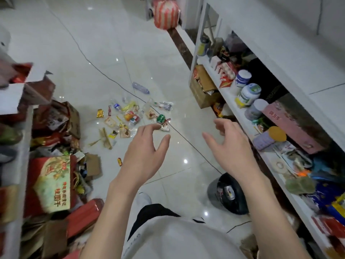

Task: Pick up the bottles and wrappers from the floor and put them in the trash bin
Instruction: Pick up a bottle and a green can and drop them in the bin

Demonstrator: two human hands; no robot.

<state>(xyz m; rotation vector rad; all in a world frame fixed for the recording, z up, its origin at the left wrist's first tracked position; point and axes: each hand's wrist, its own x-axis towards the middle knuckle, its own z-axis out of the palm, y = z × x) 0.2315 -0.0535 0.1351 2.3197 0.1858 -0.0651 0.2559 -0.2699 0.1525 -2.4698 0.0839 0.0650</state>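
Litter lies on the white tiled floor ahead: a clear plastic bottle (141, 88), a small bottle with a blue label (116, 106), a flattened clear bottle (164, 105), a green can (160, 118), and several wrappers, among them a gold one (100, 113) and a small red-yellow one (119, 161). A black trash bin (230, 193) stands by my right forearm with some rubbish inside. My left hand (144, 152) and my right hand (226, 144) are raised above the floor, fingers loosely curved, holding nothing.
White shelves (229, 98) on the right hold jars, boxes and packets. Cardboard and red gift boxes (52, 184) pile up on the left. A thin dark cable (104, 75) runs across the floor. A striped orange bag (165, 13) sits far ahead.
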